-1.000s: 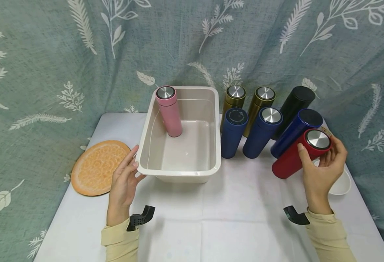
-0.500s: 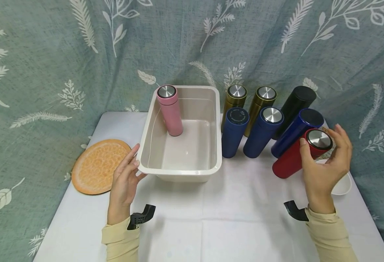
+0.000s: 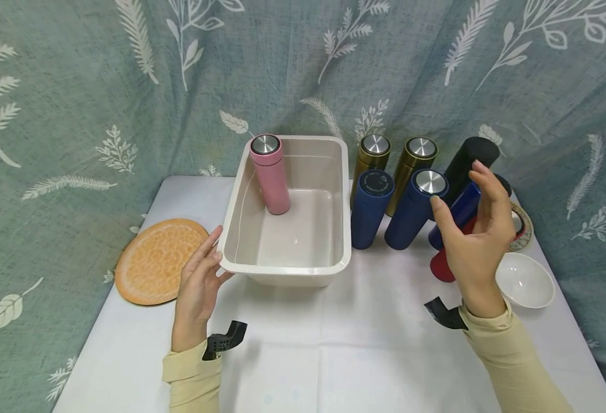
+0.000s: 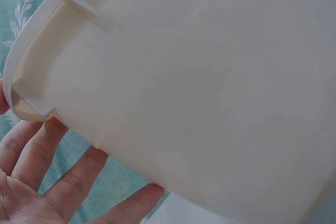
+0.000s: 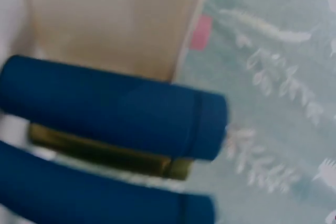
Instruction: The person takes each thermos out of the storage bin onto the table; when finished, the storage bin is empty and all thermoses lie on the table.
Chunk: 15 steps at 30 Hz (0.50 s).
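A cream plastic bin (image 3: 295, 268) holds an upright pink vacuum flask (image 3: 272, 186) near its left wall. My left hand (image 3: 199, 289) touches the bin's near left corner with spread, fairly straight fingers; the left wrist view shows the fingertips (image 4: 97, 156) against the outer wall. Nothing is held in my right hand (image 3: 481, 246), thumb and fingers apart. It hovers right of a navy flask (image 3: 411, 215) with a steel lid, partly hiding a red flask (image 3: 441, 267), a glossy blue flask (image 3: 435, 238) and a black flask (image 3: 470, 158). The right wrist view shows blurred blue flasks (image 5: 110, 106).
Left of the bin lies a round orange mat (image 3: 160, 261). Another navy flask (image 3: 370, 215) and two gold flasks (image 3: 372, 150) stand by the bin's right wall. A white bowl (image 3: 527, 281) and a patterned round item (image 3: 525, 229) lie at the far right.
My right hand has let go of the red flask and moved left and up towards the steel-lidded navy flask. My left hand stays at the bin's corner.
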### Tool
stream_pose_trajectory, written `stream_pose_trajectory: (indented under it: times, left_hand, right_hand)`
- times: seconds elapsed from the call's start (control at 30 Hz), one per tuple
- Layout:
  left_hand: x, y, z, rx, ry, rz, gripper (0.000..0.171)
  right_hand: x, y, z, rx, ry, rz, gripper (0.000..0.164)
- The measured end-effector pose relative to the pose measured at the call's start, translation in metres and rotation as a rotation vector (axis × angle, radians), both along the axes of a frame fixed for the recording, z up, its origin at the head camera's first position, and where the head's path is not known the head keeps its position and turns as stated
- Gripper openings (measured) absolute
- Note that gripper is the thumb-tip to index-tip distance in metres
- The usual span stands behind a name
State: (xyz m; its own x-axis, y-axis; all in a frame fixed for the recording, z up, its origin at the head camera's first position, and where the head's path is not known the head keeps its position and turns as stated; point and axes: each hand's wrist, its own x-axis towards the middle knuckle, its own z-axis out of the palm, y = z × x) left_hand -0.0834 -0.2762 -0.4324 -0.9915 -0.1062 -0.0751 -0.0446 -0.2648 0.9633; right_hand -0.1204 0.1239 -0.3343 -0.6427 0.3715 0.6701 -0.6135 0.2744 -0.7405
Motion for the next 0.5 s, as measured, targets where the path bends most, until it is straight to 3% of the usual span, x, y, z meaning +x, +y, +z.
stream_pose_trajectory:
  times: [0.23,0.5]
  left_hand:
    - [0.000,0.000,-0.001,0.001,-0.011,0.006,0.052]
    - [0.000,-0.002,-0.002,0.000,-0.006,0.010,0.052]
  right_hand:
    - [-0.019,-0.032,0.019,0.006,0.123,0.123,0.050]
    - [-0.036,-0.076,0.035,0.115,0.226,0.237,0.049]
